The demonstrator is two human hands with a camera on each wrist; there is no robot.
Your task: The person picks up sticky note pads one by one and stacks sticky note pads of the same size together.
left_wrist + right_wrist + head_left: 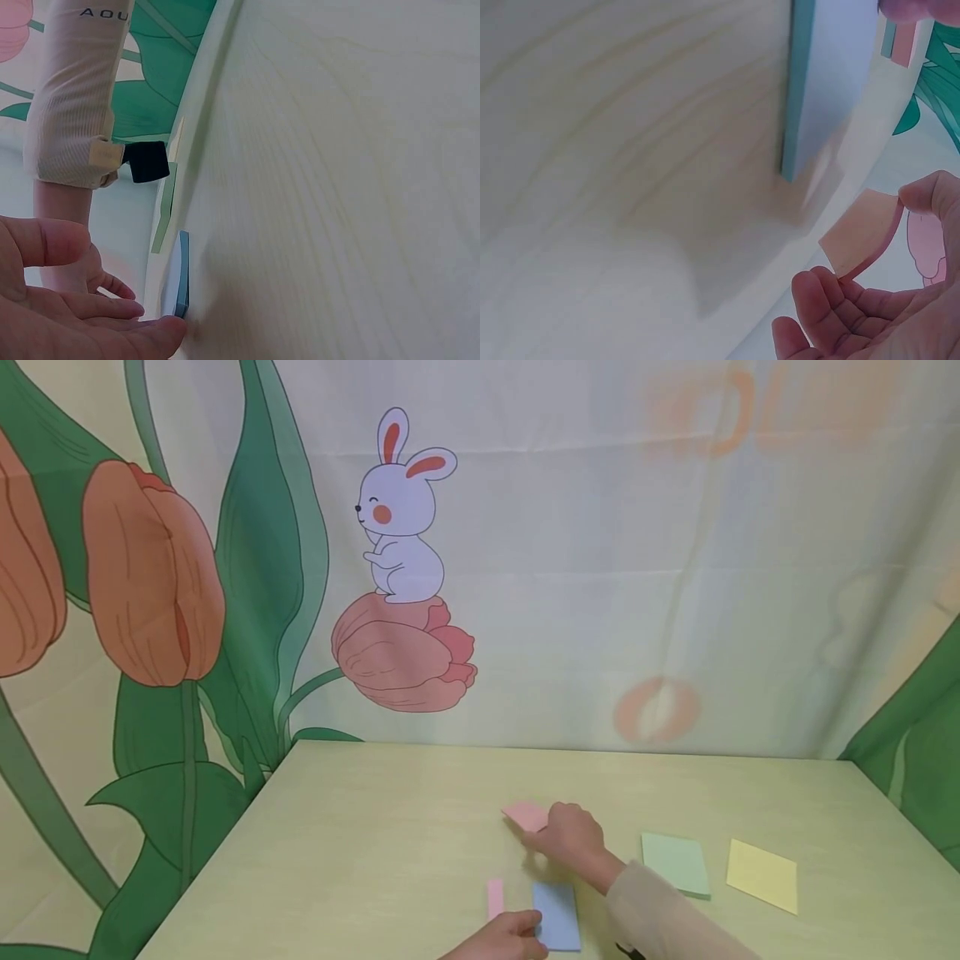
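My right hand (573, 839) pinches a pink sticky note pad (527, 815) between thumb and fingertips, above the table. In the right wrist view this pad (864, 231) looks slightly bent, with its thick edge showing. My left hand (510, 937) is beside a blue sticky note pad (557, 918) lying on the table, its fingertips at the pad's left edge. Seen from the left wrist, the fingers (112, 322) are loosely extended, with the blue pad (177, 277) just beyond them. Whether they touch it is hard to tell. A narrow pink strip (495, 898) lies left of the blue pad.
A green sticky note pad (677, 865) and a yellow one (762, 875) lie on the right of the pale wooden table (360, 843). Behind the table's far edge hangs a backdrop cloth (540, 568) printed with a rabbit and tulips.
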